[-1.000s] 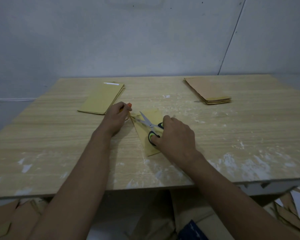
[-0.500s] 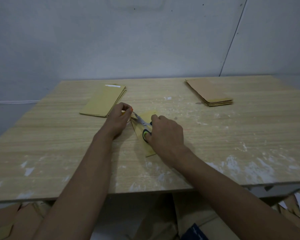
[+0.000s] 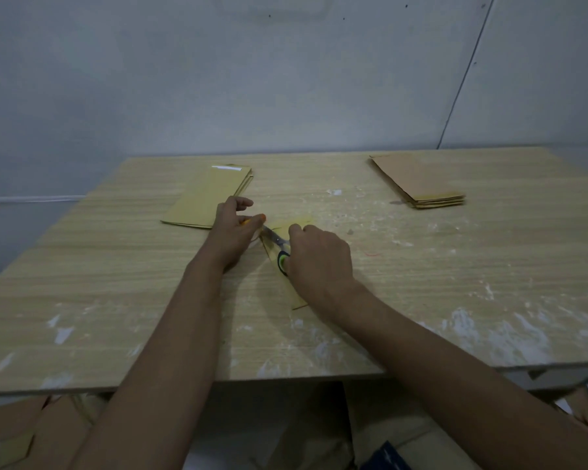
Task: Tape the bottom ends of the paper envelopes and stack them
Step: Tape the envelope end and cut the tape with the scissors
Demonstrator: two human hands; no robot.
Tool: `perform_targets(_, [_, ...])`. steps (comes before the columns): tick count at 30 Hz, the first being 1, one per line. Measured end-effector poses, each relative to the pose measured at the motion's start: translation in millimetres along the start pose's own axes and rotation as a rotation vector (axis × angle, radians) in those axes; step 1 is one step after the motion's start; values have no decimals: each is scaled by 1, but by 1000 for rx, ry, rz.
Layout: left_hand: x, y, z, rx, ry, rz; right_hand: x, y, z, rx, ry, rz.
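Right hand (image 3: 319, 262) has slid green-handled steel scissors (image 3: 279, 247) toward left hand's (image 3: 233, 232) pinched orange tape dispenser (image 3: 253, 219); a hasty snip at centre frame risks nicking yellow paper envelope (image 3: 294, 225).

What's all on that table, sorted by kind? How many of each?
Stacks of envelopes: 2, a yellow stack at the far left and a brown stack at the far right
Loose envelope being worked on: 1
Scissors: 1, held in the right hand
Orange item in the left hand: 1, too hidden to identify
Total: 5
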State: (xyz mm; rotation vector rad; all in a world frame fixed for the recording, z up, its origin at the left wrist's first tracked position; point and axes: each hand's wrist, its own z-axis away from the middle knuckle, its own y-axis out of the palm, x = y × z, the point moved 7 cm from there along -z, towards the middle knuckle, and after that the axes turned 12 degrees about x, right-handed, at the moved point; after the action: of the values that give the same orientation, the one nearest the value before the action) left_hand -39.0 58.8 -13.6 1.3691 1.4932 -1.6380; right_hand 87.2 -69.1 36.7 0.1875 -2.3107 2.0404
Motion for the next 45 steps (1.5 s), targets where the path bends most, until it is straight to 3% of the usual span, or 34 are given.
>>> perform_targets(5, [2,-2,0,-14,2,7,-2,9,-2,38,-36,-37])
perform_targets(11, [3,-10,-3,-98,27,-155,-14,10,-5,35,14,-154])
perform_targets(15, [-7,-10,3,-121,80,-55,-16,16,-7,57,17,-180])
perform_targets(24, [-17,-28,6,-333,189,112,-25,12,-5,11,11,-277])
perform_targets(32, [-19,-24,2,-283,210,231,-32,25,-11,147,13,-310])
perform_targets(38, [-35,-16,-10,-179,322,109,-52,14,-23,66,63,-336])
perform_targets(45, [-38,8,-65,-116,265,-14,-119,7,-66,-37,302,-290])
